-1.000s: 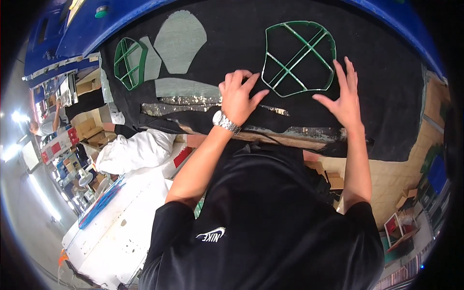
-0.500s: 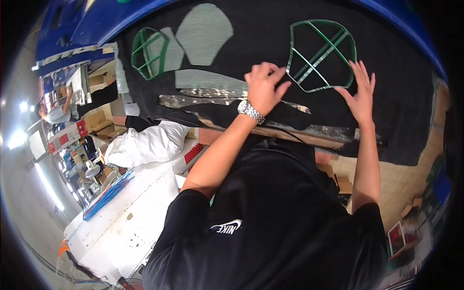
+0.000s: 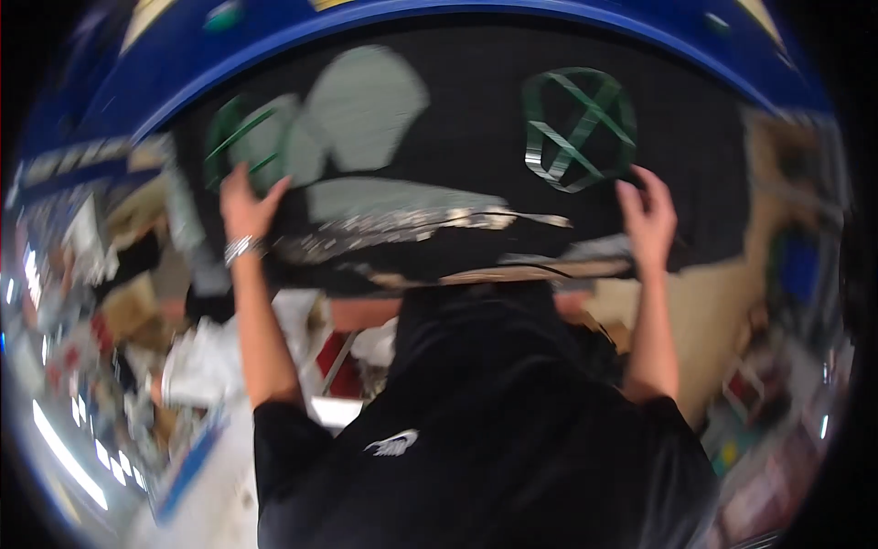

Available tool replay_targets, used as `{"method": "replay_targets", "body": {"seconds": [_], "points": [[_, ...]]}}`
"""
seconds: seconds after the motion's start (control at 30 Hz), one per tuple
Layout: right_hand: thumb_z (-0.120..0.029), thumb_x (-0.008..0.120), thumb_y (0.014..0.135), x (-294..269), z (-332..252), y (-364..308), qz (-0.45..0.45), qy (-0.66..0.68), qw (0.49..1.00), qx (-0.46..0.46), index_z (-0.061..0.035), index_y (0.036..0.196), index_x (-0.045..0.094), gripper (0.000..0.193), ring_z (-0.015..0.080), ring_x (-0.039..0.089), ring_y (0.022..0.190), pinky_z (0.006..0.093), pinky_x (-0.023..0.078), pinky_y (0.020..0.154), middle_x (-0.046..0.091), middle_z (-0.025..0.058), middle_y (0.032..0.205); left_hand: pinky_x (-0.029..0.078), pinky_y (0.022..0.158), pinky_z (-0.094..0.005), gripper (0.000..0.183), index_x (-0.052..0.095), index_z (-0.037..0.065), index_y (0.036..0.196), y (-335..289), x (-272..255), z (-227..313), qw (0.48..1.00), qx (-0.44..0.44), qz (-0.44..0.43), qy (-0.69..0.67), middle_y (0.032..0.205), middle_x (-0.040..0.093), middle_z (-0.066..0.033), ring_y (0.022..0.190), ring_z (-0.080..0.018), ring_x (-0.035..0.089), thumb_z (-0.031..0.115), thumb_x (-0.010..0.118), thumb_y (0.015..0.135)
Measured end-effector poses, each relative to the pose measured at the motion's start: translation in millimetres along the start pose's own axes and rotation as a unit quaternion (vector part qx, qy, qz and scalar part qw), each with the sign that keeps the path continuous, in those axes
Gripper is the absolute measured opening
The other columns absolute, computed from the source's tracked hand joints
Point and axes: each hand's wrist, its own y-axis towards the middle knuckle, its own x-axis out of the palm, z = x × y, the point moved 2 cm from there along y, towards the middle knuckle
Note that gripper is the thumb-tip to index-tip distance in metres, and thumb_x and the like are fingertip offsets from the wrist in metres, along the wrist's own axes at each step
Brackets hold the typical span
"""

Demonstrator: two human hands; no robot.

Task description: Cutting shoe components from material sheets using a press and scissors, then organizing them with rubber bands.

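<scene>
My left hand (image 3: 247,209) is open at the lower edge of a green strip-frame cutting die (image 3: 258,126), thumb and fingers apart; blur hides whether they touch it. At the right, my right hand (image 3: 649,215) sits just below the corner of a larger green cutting die (image 3: 585,108) with crossed bars, its fingers apart and nothing visible in them. Both dies lie on a black sheet of material (image 3: 476,101). Between them, nearer the left die, a pale grey rounded shape (image 3: 370,110) shows on the sheet.
A blue machine edge (image 3: 439,11) curves along the far side. Torn, mottled strips (image 3: 430,222) run along the sheet's near side. A white cloth bundle (image 3: 201,366) lies at lower left, and a tan surface (image 3: 700,297) extends at the right.
My left hand has moved left, from beside the larger die to the smaller one. My right hand has come off the larger die's edge and lower. The whole view has shifted and blurred.
</scene>
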Motion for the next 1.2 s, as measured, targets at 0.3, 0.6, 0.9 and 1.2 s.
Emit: {"method": "replay_targets", "body": {"seconds": [0.3, 0.6, 0.9, 1.2], "points": [[-0.014, 0.078, 0.086, -42, -3, -39, -0.038, -0.147, 0.984, -0.094, -0.0011, 0.111, 0.071, 0.029, 0.0316, 0.064, 0.116, 0.0383, 0.05, 0.099, 0.068, 0.0153, 0.122, 0.05, 0.096, -0.0394, 0.051, 0.072, 0.005, 0.12, 13, 15, -8, 0.99, -0.035, 0.028, -0.134, 0.115, 0.068, -0.0145, 0.107, -0.0304, 0.066, 0.029, 0.087, 0.078], [-0.038, 0.072, 0.091, -46, 62, 98, -0.01, -0.244, 0.933, -0.262, -0.0115, 0.14, 0.058, 0.057, 0.0395, 0.042, 0.143, 0.0518, 0.036, 0.116, 0.05, 0.0172, 0.15, 0.041, 0.107, -0.0379, 0.042, 0.069, 0.005, 0.12, -62, -48, 138, 0.977, -0.019, -0.035, -0.209, 0.122, 0.064, -0.0115, 0.119, -0.026, 0.059, 0.013, 0.083, 0.082], [-0.058, 0.052, 0.098, -101, 167, 278, 0.071, -0.369, 0.894, -0.246, -0.024, 0.143, 0.053, 0.056, 0.0267, 0.042, 0.139, 0.0692, 0.03, 0.108, 0.047, 0.0052, 0.153, 0.045, 0.102, -0.0412, 0.053, 0.068, 0.004, 0.115, -88, -90, 353, 0.968, 0.043, -0.112, -0.222, 0.125, 0.058, -0.0161, 0.117, -0.0326, 0.058, 0.013, 0.088, 0.066], [-0.042, 0.067, 0.088, -124, 156, 177, -0.139, -0.247, 0.836, -0.47, -0.0199, 0.139, 0.056, 0.056, 0.0291, 0.047, 0.133, 0.0521, 0.04, 0.099, 0.05, 0.0071, 0.148, 0.029, 0.118, -0.0565, 0.054, 0.071, 0.007, 0.112, -83, -88, 445, 0.967, 0.114, -0.143, -0.175, 0.122, 0.064, -0.0152, 0.118, -0.0349, 0.061, 0.023, 0.088, 0.063]]}}
